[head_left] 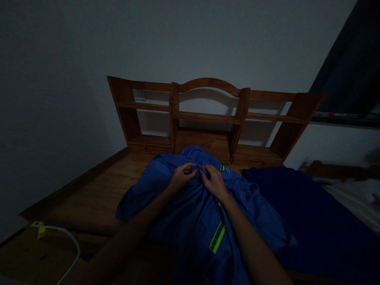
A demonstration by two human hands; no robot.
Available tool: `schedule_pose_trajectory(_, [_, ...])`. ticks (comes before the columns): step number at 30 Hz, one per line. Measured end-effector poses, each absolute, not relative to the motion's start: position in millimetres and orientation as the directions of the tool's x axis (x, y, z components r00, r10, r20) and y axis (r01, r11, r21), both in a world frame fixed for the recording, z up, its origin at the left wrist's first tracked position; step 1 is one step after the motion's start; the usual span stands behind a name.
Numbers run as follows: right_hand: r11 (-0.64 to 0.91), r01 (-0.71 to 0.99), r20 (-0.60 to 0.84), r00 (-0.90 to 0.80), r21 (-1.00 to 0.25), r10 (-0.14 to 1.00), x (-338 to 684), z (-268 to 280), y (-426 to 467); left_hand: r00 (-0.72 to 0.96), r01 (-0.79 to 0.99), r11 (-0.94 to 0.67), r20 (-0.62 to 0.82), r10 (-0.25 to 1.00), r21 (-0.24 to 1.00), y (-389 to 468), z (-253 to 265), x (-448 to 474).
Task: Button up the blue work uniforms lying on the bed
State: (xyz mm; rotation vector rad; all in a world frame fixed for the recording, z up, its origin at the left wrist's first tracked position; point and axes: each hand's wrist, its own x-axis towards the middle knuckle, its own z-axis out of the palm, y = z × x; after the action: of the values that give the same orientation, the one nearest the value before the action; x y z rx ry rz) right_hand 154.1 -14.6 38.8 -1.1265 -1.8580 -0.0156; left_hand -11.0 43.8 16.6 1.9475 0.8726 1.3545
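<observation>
A blue garment (190,217) with yellow-green reflective strips lies bunched over the wooden desk (97,186), its front part hanging towards me. Near its upper middle, my left hand (182,176) pinches the fabric between thumb and fingers. Close beside it, my right hand (214,180) grips the same gathered spot, the fingertips of both hands almost meeting. Folds run outward from this pinched place. Whether a button or other fastener sits between the fingers is too dark to tell.
A wooden shelf unit (204,116) stands at the desk's back against the pale wall (89,51). Dark blue cloth (297,209) covers the right side. A white cable (75,241) curves at the lower left. A dark curtain (350,67) hangs at the upper right.
</observation>
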Motion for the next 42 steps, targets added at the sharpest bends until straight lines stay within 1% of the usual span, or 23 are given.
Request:
schedule_pose_trajectory(4, [0.59, 0.693, 0.705, -0.165, -0.414, 0.689, 153, 39, -15, 0.267, 0.212, -0.622, 0.568, 0.779, 0.753, 41, 19, -11])
schedule_pose_trajectory(8, [0.581, 0.698, 0.705, -0.153, -0.419, 0.692, 153, 38, -14, 0.281, 0.202, -0.623, 0.564, 0.776, 0.756, 39, 22, -12])
schedule_pose_trajectory(15, [0.568, 0.707, 0.702, -0.143, -0.421, 0.698, 154, 39, -14, 0.29, 0.148, -0.577, 0.523, 0.801, 0.803, 37, 24, -12])
schedule_pose_trajectory(20, [0.572, 0.703, 0.705, -0.143, -0.422, 0.695, 155, 37, -14, 0.356, 0.073, -0.526, 0.471, 0.807, 0.847, 33, 29, -12])
schedule_pose_trajectory(24, [0.564, 0.709, 0.701, -0.138, -0.424, 0.7, 154, 37, -14, 0.306, 0.076, -0.513, 0.47, 0.828, 0.855, 34, 30, -13])
schedule_pose_trajectory(30, [0.545, 0.723, 0.695, -0.125, -0.425, 0.708, 156, 36, -12, 0.239, 0.005, -0.4, 0.387, 0.891, 0.917, 39, 27, -11])
schedule_pose_trajectory(34, [0.478, 0.759, 0.666, -0.079, -0.442, 0.742, 157, 34, -10, 0.229, 0.021, -0.438, 0.422, 0.877, 0.899, 39, 26, -9])
schedule_pose_trajectory(38, [0.475, 0.725, 0.632, -0.071, -0.498, 0.772, 157, 33, -9, 0.227, 0.035, -0.481, 0.461, 0.858, 0.876, 41, 23, -8])
schedule_pose_trajectory(42, [0.506, 0.585, 0.592, -0.054, -0.634, 0.804, 159, 34, -6, 0.221, 0.056, -0.487, 0.464, 0.858, 0.872, 42, 22, -7])
